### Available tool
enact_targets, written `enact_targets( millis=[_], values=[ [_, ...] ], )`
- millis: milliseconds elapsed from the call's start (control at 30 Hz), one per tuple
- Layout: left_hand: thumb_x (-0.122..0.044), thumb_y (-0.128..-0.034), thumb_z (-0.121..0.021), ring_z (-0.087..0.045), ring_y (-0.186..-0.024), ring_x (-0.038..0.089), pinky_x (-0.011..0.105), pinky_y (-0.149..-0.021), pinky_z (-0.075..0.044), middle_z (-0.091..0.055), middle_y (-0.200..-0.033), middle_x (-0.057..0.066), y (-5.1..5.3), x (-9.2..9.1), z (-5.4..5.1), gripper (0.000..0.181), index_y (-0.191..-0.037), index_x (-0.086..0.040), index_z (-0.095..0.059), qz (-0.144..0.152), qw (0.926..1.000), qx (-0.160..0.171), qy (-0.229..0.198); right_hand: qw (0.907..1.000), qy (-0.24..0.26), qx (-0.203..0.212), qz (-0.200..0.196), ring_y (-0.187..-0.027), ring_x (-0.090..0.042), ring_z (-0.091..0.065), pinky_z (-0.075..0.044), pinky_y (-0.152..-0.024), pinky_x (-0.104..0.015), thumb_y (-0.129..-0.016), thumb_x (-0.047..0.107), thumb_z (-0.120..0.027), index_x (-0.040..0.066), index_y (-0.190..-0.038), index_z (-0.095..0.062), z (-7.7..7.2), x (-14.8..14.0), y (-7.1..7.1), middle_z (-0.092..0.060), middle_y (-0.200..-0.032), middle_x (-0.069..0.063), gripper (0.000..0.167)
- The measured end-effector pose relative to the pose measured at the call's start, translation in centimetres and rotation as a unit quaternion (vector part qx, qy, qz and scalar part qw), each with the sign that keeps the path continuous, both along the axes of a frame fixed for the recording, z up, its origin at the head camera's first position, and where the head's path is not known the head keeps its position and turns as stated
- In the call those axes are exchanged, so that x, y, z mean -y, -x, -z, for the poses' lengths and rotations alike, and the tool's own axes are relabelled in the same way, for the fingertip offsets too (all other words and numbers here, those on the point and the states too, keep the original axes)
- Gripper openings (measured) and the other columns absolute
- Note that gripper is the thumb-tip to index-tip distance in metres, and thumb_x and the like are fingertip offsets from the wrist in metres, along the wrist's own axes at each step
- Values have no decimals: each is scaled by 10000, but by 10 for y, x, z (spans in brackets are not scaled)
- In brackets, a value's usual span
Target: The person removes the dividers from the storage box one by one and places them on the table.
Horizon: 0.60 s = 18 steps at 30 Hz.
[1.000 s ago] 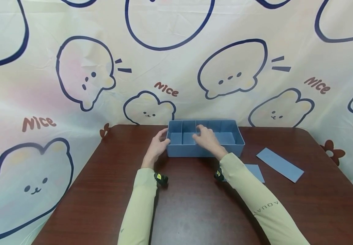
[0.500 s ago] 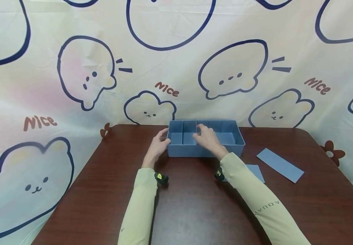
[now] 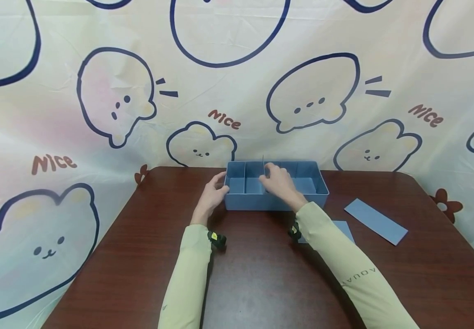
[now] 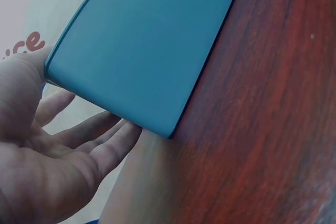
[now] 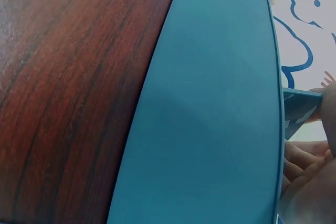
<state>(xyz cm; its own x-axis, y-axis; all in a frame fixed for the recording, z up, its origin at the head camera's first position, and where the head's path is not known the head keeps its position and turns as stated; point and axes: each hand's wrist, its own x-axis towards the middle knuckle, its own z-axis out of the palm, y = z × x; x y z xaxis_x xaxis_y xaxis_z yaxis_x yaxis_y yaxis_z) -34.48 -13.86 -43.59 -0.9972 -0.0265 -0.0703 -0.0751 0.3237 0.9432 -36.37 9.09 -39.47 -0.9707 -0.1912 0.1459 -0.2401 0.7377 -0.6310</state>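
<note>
A blue box (image 3: 257, 202) with upright dividers stands at the table's far edge. The left hand (image 3: 211, 196) holds its left end, thumb at the front corner; in the left wrist view the hand's (image 4: 58, 156) fingers lie against the end wall. Over the middle of the box, the right hand (image 3: 279, 185) pinches a thin divider (image 3: 263, 161) whose top edge rises above the rim. In the right wrist view that divider (image 5: 300, 109) sticks out past the box wall (image 5: 205, 103), between the right hand's (image 5: 315, 166) thumb and fingers.
Right of the box, a long blue strip (image 3: 375, 221) lies flat on the brown table (image 3: 253, 283). Another flat blue piece (image 3: 344, 228) lies partly under the right forearm. A patterned cloth (image 3: 245, 91) hangs behind the table.
The divider in the right hand has risen a little above the box rim, and the right hand has moved slightly up with it. The left hand holds its place.
</note>
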Motion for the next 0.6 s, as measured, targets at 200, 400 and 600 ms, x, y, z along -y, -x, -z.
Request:
enact_targets(
  millis=[200,400,600],
  values=[
    [-206,-934,-505,-416,-1394,341,572,-1100,-385,-410,-1527,121,0,0,0,586,-1497,-300,-370,-7,10000,-5,5,9999,-27,157,37,-505,-191,-571,-434,-501,-329,-935,282,-484,79,-1428,-455,-5,0,0,-656,-691,-45,534],
    [-208,-937,-509,-417,-1394,338,580,-1099,-382,-411,-1528,109,-1,1,0,567,-1476,-338,-387,-26,10000,52,-21,9998,-86,171,13,-494,-189,-544,-430,-500,-327,-940,293,-488,89,-1435,-447,-12,1,-1,-649,-695,-55,537],
    [-203,-938,-508,-417,-1392,341,577,-1100,-383,-416,-1522,115,-1,1,0,573,-1485,-319,-380,14,10000,19,-8,9998,-145,94,59,-540,-189,-561,-442,-530,-328,-938,308,-501,97,-1431,-454,-14,1,-2,-678,-874,-75,539]
  ],
)
